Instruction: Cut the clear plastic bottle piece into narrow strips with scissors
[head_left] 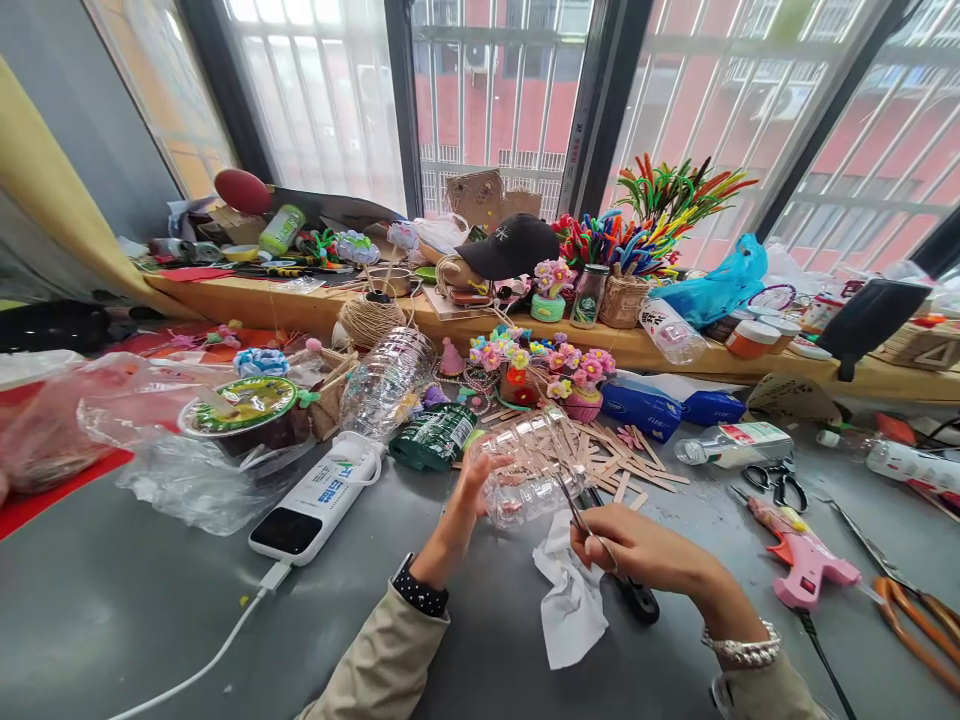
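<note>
My left hand [463,505] grips the end of a clear plastic bottle [529,470] that lies on its side on the grey table. My right hand [637,548] pinches a thin metal tool [574,508], probably tweezers, whose tip touches the bottle's wall. A crumpled white tissue [570,600] lies under and between my hands. A black-handled tool [637,598] rests on the table beneath my right hand.
Wooden sticks [630,462] are scattered behind the bottle. A pink glue gun [802,555], black scissors [780,482] and orange-handled pliers [919,615] lie to the right. A power bank [319,500] with its cable, plastic bags and a second clear bottle [386,380] sit left. A cluttered wooden shelf [300,300] runs behind.
</note>
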